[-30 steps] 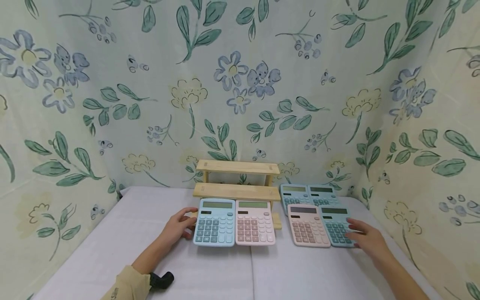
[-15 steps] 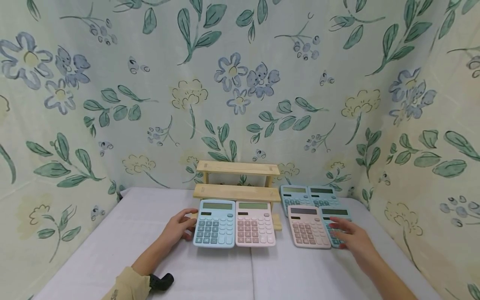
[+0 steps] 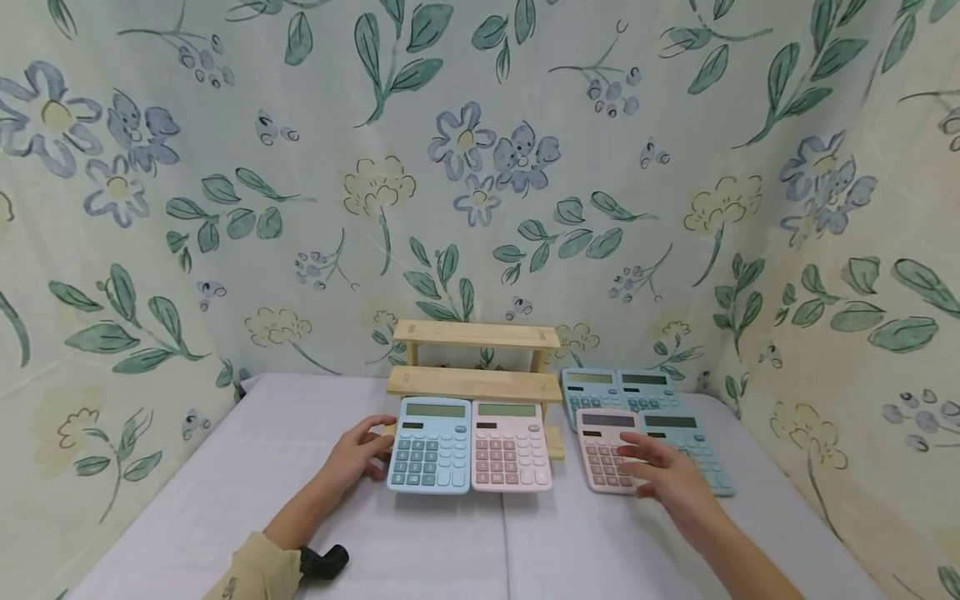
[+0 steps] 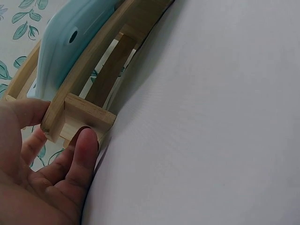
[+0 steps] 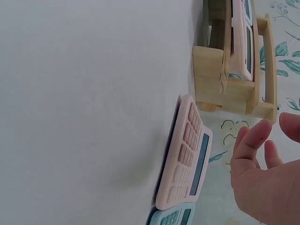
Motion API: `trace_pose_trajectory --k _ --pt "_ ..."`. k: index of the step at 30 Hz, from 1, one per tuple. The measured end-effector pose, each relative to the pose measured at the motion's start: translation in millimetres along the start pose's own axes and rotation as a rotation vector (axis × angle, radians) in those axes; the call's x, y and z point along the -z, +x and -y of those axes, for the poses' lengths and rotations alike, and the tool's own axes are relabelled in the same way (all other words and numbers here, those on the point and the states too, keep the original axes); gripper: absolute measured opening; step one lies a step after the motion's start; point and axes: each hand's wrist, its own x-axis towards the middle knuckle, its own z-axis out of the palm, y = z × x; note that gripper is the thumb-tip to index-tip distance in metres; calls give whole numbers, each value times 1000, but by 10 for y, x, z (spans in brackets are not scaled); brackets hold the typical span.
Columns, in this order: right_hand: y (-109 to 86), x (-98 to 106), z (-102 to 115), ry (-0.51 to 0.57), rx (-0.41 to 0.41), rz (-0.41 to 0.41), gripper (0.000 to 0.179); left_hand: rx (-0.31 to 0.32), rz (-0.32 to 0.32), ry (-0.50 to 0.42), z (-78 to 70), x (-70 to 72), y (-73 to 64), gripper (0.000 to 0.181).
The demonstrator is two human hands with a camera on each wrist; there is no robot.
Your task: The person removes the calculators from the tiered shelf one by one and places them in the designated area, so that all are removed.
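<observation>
A tiered wooden stand [image 3: 472,383] holds a blue calculator [image 3: 429,446] and a pink calculator [image 3: 510,446], side by side and leaning back on its lowest tier. My left hand [image 3: 358,454] grips the stand's left end; in the left wrist view the fingers and thumb bend round the wooden corner [image 4: 89,110]. Over a second pink calculator [image 3: 600,454] on the table hovers my right hand [image 3: 675,487], fingers loosely bent and holding nothing. The right wrist view shows this hand [image 5: 267,183] apart from that calculator [image 5: 185,159].
A blue calculator [image 3: 708,462] lies right of the table's pink one, partly behind my right hand. Two more blue calculators [image 3: 590,387] lie behind them. White cloth [image 3: 420,550] covers the table. Floral curtains [image 3: 480,250] enclose the back and sides.
My right hand has moved left, from the right edge of the front blue calculator to over the pink one beside it. The left hand has stayed on the stand; the calculators have not moved.
</observation>
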Motion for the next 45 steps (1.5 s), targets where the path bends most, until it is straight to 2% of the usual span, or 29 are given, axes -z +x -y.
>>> trace_pose_trajectory --k 6,14,19,33,39,45 --pt "-17 -203 61 40 -17 17 58 0 -1 4 -10 6 -11 42" --pt "-32 -436 107 83 27 53 52 -1 -3 6 -16 -1 -13 41" --pt "-23 -572 118 106 22 69 50 1 -3 11 -23 1 -21 42" --pt "-40 -913 125 136 -18 82 59 13 -8 11 -2 12 -21 42" --pt "-40 -1013 129 136 -30 83 67 4 -7 8 13 15 -22 42" --pt "-30 -1025 115 155 -19 97 70 -5 1 8 3 6 -6 43"
